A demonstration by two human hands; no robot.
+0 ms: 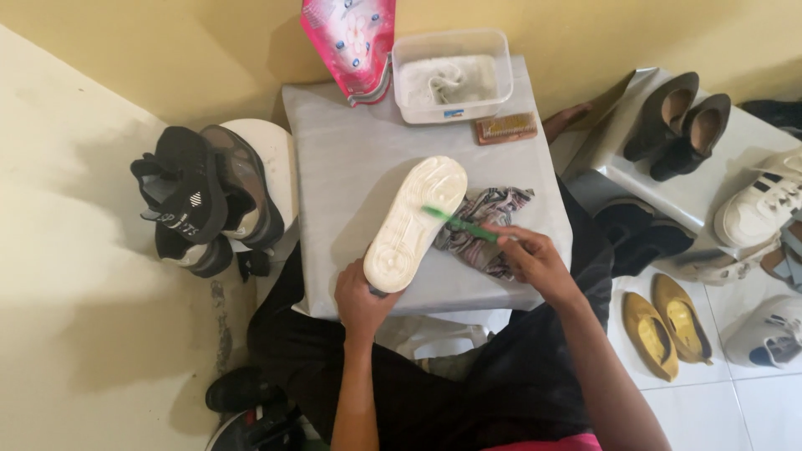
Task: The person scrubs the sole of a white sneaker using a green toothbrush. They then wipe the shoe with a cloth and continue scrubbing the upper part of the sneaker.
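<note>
A white shoe lies sole-up near the middle of a small worktop covered in grey-white sheeting, its pale ribbed sole facing the camera and its toe pointing away from the person. The left hand wraps around the heel end at the near edge of the worktop, fingers curled under the shoe. The right hand pinches the handle of a green toothbrush, whose head rests on the sole near its right edge, about halfway along. Just beside the shoe, under the toothbrush and the right hand, lies a crumpled patterned cloth in grey, black and pink.

At the far edge of the worktop stands a clear plastic tub holding white powder. A pink pouch leans just left of it, and a small wooden scrub brush lies just in front of the tub on the right.

To the left, a pair of black and grey sneakers sits piled on a round white stool. To the right, a low grey shelf carries dark heeled shoes and a white sneaker. Yellow flat shoes lie on the tiled floor near it. The person sits with dark trousers beneath the worktop
</note>
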